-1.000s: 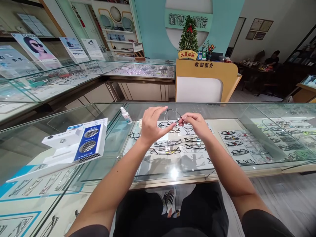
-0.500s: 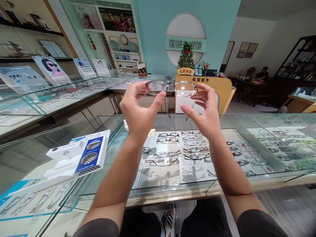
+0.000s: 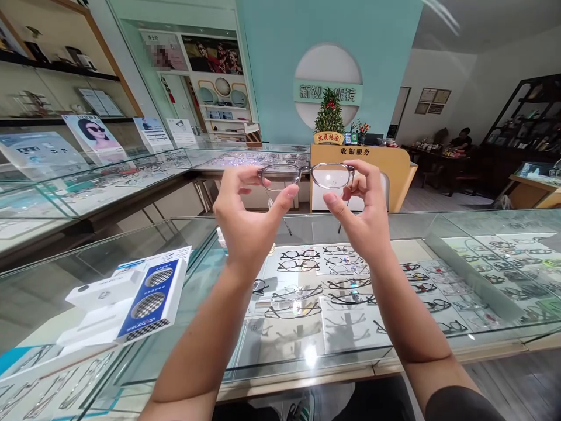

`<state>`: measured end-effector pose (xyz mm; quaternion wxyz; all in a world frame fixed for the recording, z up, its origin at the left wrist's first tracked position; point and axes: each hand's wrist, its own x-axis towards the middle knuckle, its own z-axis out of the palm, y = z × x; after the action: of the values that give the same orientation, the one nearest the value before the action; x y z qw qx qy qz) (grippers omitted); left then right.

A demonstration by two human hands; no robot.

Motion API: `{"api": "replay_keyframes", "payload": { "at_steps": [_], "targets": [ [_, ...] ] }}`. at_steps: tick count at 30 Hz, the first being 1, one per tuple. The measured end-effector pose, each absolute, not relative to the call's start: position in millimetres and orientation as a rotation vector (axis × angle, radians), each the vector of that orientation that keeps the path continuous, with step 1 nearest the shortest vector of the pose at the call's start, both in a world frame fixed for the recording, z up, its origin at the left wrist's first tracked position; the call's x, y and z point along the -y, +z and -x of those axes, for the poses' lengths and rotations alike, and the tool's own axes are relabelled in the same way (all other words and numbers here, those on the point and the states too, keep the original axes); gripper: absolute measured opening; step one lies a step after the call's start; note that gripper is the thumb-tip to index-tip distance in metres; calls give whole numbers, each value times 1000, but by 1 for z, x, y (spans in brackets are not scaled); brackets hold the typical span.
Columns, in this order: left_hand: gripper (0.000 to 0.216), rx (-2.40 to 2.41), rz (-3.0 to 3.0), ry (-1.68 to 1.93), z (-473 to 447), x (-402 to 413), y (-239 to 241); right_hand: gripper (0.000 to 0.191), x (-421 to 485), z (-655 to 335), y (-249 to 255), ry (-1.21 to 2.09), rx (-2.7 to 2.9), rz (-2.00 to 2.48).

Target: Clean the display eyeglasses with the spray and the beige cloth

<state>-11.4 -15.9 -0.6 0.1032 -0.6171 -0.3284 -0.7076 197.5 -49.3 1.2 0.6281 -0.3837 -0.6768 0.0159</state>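
Note:
A pair of eyeglasses [image 3: 306,168] with clear lenses and a thin dark frame is held up at chest height above the glass counter, its temples hanging down and away from the lenses. My left hand [image 3: 252,210] grips the left end of the frame by the hinge, thumb below the lens. At the other end, my right hand [image 3: 362,210] pinches the right hinge, with its thumb near the lower rim of that lens. Fingers partly hide both hinges. Beneath my hands, several rows of eyeglasses [image 3: 300,266] lie inside the glass display case [image 3: 307,356].
A white and blue display box [image 3: 144,298] stands on the counter at left. Further glass cases [image 3: 144,181] line the left side. Beyond is a wooden cashier desk [image 3: 394,175] with a potted plant [image 3: 329,114]. A person [image 3: 461,140] sits at the far right.
The view has tilted up slightly, so the scene sits lower. My right thumb has come up closer to the right lens, and the eyeglasses' temples have shifted outward.

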Motion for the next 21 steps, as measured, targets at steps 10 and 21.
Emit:
{"api": "replay_keyframes", "payload": {
  "at_steps": [10,21],
  "targets": [
    [60,1004,1797,-2067,9,7,-5,54,43,-204,0,6,1561,920],
    [62,1000,1796,-2002,10,-2,-9,56,37,-206,-2,-50,1576,974]
  ]
}}
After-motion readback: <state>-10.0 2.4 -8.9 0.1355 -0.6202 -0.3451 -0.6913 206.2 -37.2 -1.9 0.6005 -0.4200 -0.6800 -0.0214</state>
